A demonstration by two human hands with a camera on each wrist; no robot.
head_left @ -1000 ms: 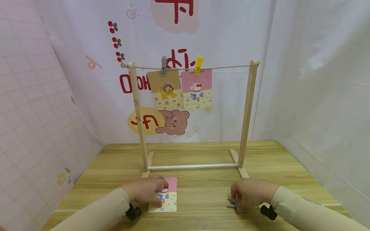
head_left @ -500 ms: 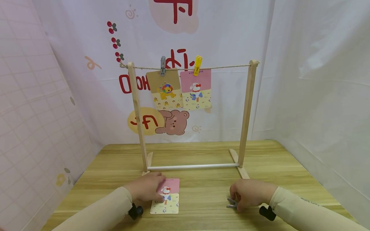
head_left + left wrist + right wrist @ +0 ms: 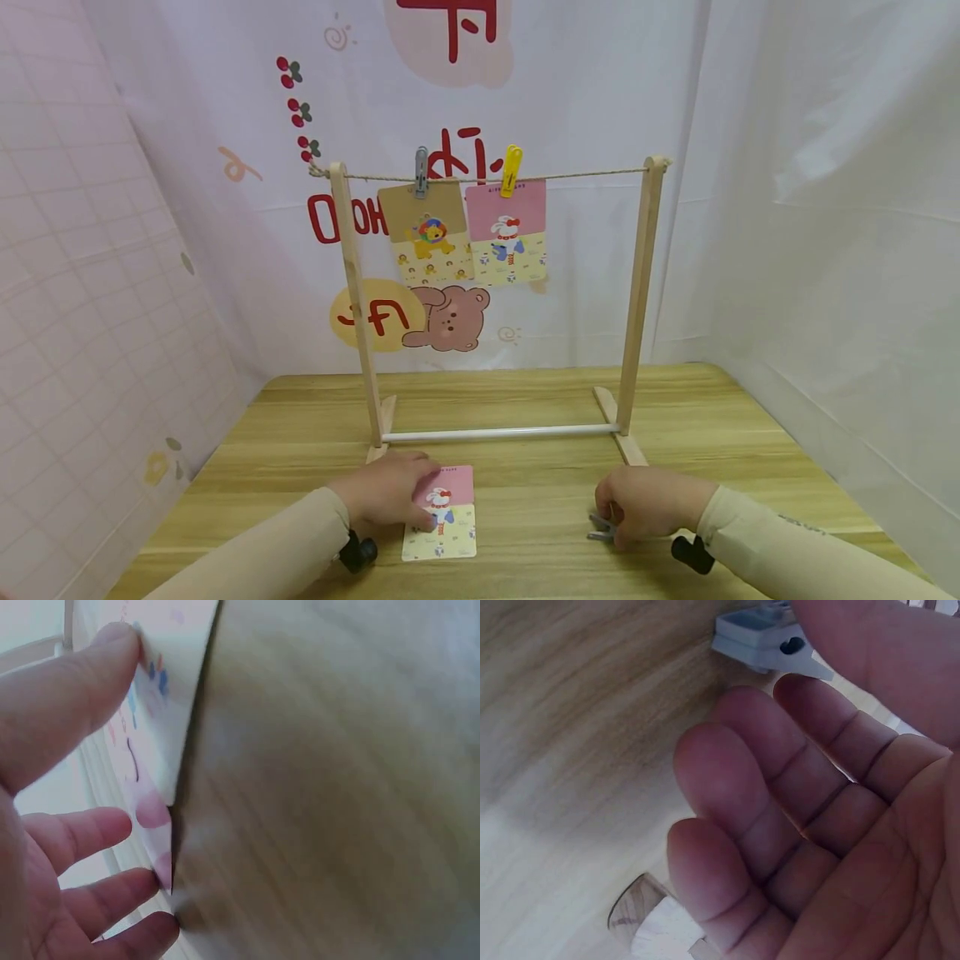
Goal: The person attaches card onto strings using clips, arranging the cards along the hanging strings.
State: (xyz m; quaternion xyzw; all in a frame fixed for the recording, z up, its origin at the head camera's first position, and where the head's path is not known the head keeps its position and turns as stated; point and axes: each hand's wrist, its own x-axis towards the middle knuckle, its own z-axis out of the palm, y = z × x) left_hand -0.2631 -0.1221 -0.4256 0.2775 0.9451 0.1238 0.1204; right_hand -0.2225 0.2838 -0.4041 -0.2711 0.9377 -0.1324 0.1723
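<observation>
A pink and yellow rabbit card (image 3: pixel 442 537) lies on the table at front left. Spread over its left side, my left hand (image 3: pixel 386 492) has the thumb on the printed face; in the left wrist view the fingertips are by the card's pink end (image 3: pixel 154 814). Farther right, my right hand (image 3: pixel 652 504) pinches a grey clip (image 3: pixel 602 533) low at the table. The right wrist view shows the clip (image 3: pixel 757 637) between thumb and forefinger, the other fingers loosely bent.
Behind the hands stands a wooden frame (image 3: pixel 640 300) with a rope on top and a white bar (image 3: pixel 498 433) low down. A lion card (image 3: pixel 427 237) under a grey clip (image 3: pixel 422 172) and a rabbit card (image 3: pixel 508 225) under a yellow clip (image 3: pixel 512 171) hang there.
My left hand and the card on the table have slid a little to the right. The right hand still holds the clip in nearly the same place.
</observation>
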